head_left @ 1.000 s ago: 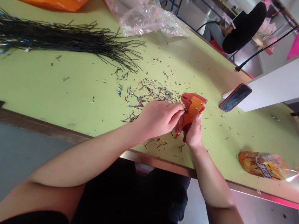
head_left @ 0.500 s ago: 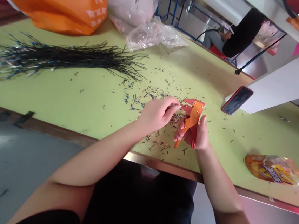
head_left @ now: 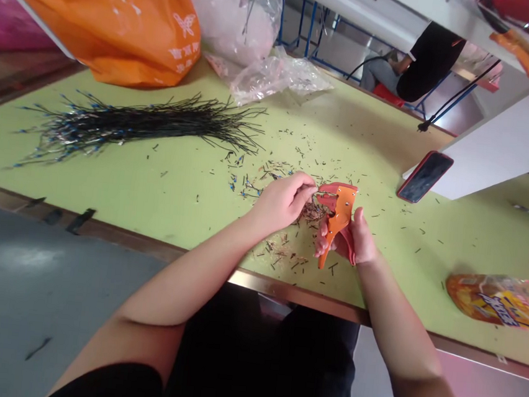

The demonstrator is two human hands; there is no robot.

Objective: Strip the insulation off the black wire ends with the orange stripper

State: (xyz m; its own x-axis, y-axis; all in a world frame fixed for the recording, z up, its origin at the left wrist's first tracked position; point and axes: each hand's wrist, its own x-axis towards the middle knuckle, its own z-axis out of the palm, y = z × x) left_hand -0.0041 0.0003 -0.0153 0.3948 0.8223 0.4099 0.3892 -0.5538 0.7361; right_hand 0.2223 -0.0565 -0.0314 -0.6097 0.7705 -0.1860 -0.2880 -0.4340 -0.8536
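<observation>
Two hands over a green counter (head_left: 105, 199). Far left, a loose sheaf of black wires (head_left: 144, 128) tipped in blue, well apart from both hands. Next, the left hand (head_left: 280, 203) in a narrow pinch on one thin wire (head_left: 314, 191), its end too small to make out at the jaws of an orange wire stripper (head_left: 338, 221), gripped closed-fisted in the right hand (head_left: 347, 239) above scattered wire scraps (head_left: 285, 253).

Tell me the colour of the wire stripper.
The wire stripper is orange and red, clearest in the head view.
</observation>
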